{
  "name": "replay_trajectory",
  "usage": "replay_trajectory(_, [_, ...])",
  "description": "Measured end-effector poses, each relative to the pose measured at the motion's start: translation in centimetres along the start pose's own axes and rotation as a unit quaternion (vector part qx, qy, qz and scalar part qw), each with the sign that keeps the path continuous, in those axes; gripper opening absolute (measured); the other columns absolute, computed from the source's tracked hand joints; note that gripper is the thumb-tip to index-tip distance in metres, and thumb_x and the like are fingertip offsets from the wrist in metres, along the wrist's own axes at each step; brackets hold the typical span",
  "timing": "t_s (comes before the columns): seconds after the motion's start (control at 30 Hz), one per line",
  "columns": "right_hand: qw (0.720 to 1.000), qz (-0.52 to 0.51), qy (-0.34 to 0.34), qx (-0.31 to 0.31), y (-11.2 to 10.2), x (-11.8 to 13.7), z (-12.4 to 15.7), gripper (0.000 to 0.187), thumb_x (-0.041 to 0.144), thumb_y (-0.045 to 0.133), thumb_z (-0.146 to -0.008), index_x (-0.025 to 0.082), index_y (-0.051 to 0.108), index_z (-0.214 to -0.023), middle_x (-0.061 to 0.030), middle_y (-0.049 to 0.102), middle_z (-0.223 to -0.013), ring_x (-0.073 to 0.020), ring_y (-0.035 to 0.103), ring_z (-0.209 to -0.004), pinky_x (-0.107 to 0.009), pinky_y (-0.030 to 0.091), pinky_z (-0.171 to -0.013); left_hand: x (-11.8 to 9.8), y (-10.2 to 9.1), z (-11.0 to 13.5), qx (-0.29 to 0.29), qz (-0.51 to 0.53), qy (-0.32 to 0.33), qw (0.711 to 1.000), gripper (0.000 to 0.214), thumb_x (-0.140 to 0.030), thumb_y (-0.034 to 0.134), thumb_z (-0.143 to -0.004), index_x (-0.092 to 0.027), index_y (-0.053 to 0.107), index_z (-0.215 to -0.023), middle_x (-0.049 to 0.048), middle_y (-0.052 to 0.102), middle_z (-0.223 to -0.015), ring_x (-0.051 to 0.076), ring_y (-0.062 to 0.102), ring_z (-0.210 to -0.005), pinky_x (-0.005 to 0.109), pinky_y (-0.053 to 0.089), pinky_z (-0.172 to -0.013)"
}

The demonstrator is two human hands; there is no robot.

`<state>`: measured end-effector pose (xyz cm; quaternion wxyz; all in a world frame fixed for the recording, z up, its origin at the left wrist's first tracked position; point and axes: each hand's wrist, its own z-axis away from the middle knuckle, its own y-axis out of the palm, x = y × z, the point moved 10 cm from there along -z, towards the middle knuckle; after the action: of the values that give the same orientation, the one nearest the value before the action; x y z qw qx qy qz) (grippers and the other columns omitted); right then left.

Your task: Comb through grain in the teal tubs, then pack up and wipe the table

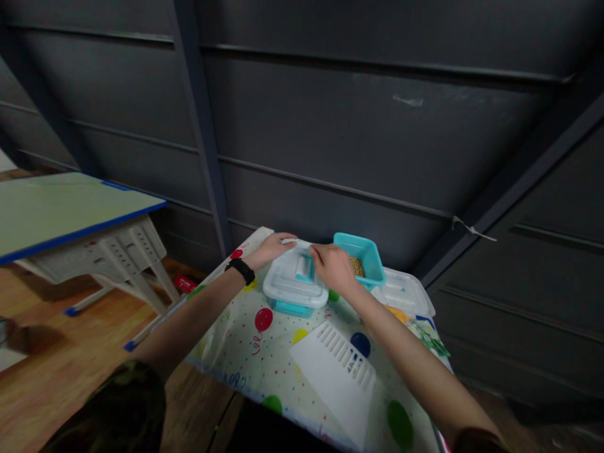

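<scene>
A turquoise plastic storage box (292, 308) stands on the table, its translucent white lid (286, 284) on top with a raised handle in the middle. My left hand (276, 247) lies at the lid's far left edge, fingers stretched out along it. At the far right side of the lid, the fingers of my right hand (333, 264) are curled and pressed together on its edge, though their tips are partly hidden. Behind my right hand is an open turquoise container (370, 251) with small yellowish-brown grains inside.
Another translucent lid (406, 292) lies right of the container, near a colourful packet (427, 333). A white slotted sheet (337, 377) rests on the balloon-print tablecloth (252, 371). A dark panelled wall (330, 126) rises behind. To the left stands a blue-edged desk (70, 204).
</scene>
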<state>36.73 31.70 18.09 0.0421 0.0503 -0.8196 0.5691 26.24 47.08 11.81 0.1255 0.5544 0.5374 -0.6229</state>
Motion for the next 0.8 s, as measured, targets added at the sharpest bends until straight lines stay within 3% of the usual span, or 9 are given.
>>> replay_trajectory(0.1, [0.990, -0.002, 0.097, 0.100, 2.4, -2.2, -5.3, 0.048, 0.029, 0.035, -0.122, 0.014, 0.077, -0.140, -0.0181, 0.081, -0.139, -0.0286, 0.077, -0.130, -0.032, 0.053, -0.101, -2.5, -0.6, 1.0, -0.031, -0.120, 0.036, 0.992, 0.049, -0.034, 0.067, -0.097, -0.005, 0.078, -0.135, 0.0308, 0.075, -0.146, 0.048, 0.068, -0.139, 0.059, 0.048, -0.124])
replay_trajectory(0.13, [0.982, 0.000, 0.121, 0.144, 3.5, -2.7, -6.4, 0.052, 0.032, 0.031, -0.123, 0.012, 0.076, -0.142, -0.0206, 0.079, -0.142, -0.0294, 0.075, -0.135, -0.032, 0.053, -0.103, -3.4, -0.3, 1.5, -0.029, -0.154, 0.058, 0.986, 0.048, -0.035, 0.066, -0.098, -0.007, 0.079, -0.135, 0.0305, 0.074, -0.147, 0.048, 0.067, -0.141, 0.060, 0.046, -0.125])
replay_trajectory(0.23, [0.972, -0.003, 0.138, 0.189, 5.4, -3.1, -8.2, 0.060, 0.047, 0.036, -0.123, 0.008, 0.078, -0.138, -0.0263, 0.078, -0.140, -0.0325, 0.075, -0.135, -0.033, 0.054, -0.104, -5.4, 1.4, 3.5, -0.003, -0.229, 0.125, 0.965, 0.054, -0.041, 0.062, -0.101, -0.006, 0.076, -0.140, 0.0295, 0.074, -0.149, 0.046, 0.066, -0.144, 0.056, 0.046, -0.127])
replay_trajectory(0.37, [0.976, 0.008, 0.131, 0.171, 6.3, -3.2, -8.2, 0.061, 0.046, 0.035, -0.123, 0.006, 0.078, -0.138, -0.0285, 0.076, -0.142, -0.0322, 0.074, -0.137, -0.034, 0.053, -0.108, -5.8, 3.0, 4.8, -0.009, -0.287, 0.175, 0.942, 0.061, -0.040, 0.053, -0.106, 0.005, 0.068, -0.144, 0.0365, 0.066, -0.156, 0.045, 0.058, -0.155, 0.055, 0.039, -0.135])
replay_trajectory(0.5, [0.984, 0.031, 0.106, 0.137, 5.9, -2.9, -7.7, 0.053, 0.033, 0.036, -0.120, 0.010, 0.080, -0.135, -0.0248, 0.079, -0.140, -0.0312, 0.075, -0.135, -0.034, 0.053, -0.108, -5.5, 3.3, 4.5, -0.025, -0.308, 0.192, 0.931, 0.056, -0.038, 0.052, -0.106, 0.004, 0.071, -0.138, 0.0360, 0.070, -0.150, 0.044, 0.062, -0.152, 0.056, 0.043, -0.133])
replay_trajectory(0.63, [0.987, 0.046, 0.097, 0.116, 5.2, -2.4, -7.4, 0.050, 0.036, 0.040, -0.117, 0.014, 0.083, -0.131, -0.0226, 0.081, -0.135, -0.0331, 0.078, -0.129, -0.038, 0.055, -0.107, -5.1, 3.3, 4.2, -0.033, -0.303, 0.209, 0.929, 0.047, -0.026, 0.046, -0.106, 0.001, 0.073, -0.133, 0.0339, 0.075, -0.144, 0.042, 0.065, -0.148, 0.059, 0.045, -0.132])
replay_trajectory(0.8, [0.988, 0.072, 0.093, 0.100, 4.6, -1.6, -7.4, 0.058, 0.039, 0.035, -0.119, 0.012, 0.085, -0.127, -0.0255, 0.081, -0.133, -0.0353, 0.079, -0.126, -0.040, 0.056, -0.105, -4.8, 2.8, 3.4, -0.049, -0.267, 0.195, 0.943, 0.040, -0.017, 0.049, -0.101, -0.008, 0.074, -0.131, 0.0256, 0.079, -0.139, 0.036, 0.071, -0.142, 0.055, 0.052, -0.127])
